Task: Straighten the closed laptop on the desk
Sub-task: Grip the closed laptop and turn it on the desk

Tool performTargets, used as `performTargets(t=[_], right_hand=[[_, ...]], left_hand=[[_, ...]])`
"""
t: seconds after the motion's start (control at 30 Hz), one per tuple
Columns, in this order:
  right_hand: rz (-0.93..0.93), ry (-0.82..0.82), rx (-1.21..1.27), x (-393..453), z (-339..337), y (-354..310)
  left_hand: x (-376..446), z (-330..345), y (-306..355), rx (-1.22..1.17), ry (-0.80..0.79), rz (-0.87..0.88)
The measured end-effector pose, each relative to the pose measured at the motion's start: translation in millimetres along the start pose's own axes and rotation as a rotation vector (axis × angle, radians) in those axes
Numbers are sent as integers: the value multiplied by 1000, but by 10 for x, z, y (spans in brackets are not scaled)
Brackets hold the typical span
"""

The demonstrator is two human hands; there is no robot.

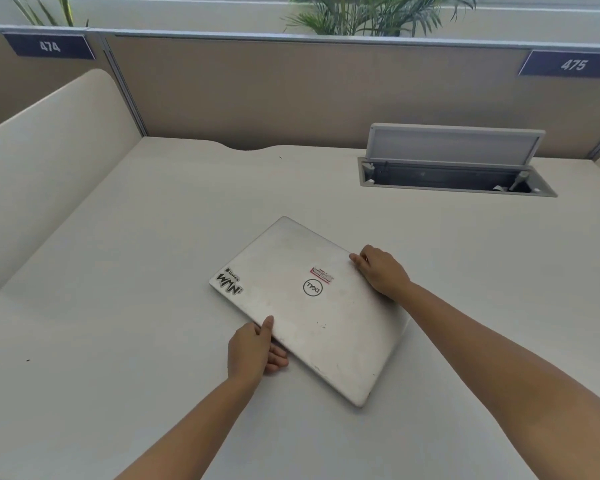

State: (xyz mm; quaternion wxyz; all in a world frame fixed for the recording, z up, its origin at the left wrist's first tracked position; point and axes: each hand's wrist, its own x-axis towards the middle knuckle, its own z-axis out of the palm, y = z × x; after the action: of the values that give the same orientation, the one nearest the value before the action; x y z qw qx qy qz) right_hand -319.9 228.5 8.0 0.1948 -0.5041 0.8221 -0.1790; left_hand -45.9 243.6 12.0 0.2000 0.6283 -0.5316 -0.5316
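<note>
My left hand is gripping the near edge of the closed laptop, lying crooked at frame centre on the tabletop; my right hand is gripping its far edge. Uneven pushing could be over-rotating it.

Open-plan office workstation: a pale off-white desk enclosed by tan fabric partition panels bearing dark blue number plates, 474 and 475, with a flip-up grey cable box recessed in the desktop.
</note>
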Motion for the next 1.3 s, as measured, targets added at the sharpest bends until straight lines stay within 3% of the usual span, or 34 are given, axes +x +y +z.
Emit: performTargets(t=[0.33,0.93,1.2,1.3], right_hand=[[-10,-113,87,9,-103,70],[-37,-67,-70,-42,-178,-39],[71,-82,260,-222,-325,-72],[115,-17,428,-430,-393,-49]], left_hand=[[12,14,-23,7,4,19],[43,34,-55,4,34,12],[20,14,-73,-6,33,44],[7,-12,-87,-9,13,48]])
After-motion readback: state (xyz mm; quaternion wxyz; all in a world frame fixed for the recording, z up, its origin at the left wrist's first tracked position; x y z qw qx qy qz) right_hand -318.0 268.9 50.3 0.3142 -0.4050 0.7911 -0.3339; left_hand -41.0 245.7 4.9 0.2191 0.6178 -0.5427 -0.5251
